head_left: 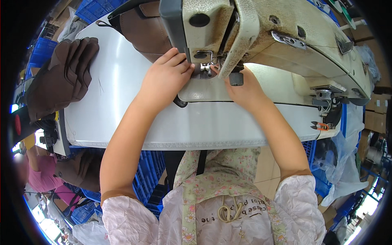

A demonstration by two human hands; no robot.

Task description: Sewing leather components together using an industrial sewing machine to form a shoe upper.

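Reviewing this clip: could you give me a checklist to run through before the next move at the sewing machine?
1. Left hand off the presser foot: ok, though the fingertips are close on its left.
2. Right hand fingertips clear of the needle: cannot tell; the sewing machine head partly hides them.
3. Brown stitched piece under the foot: cannot tell; its near end is hidden.
4. Stacked brown pieces apart from the left hand: ok, at the table's left side.
5. Orange-handled snips away from both hands: ok, far right.
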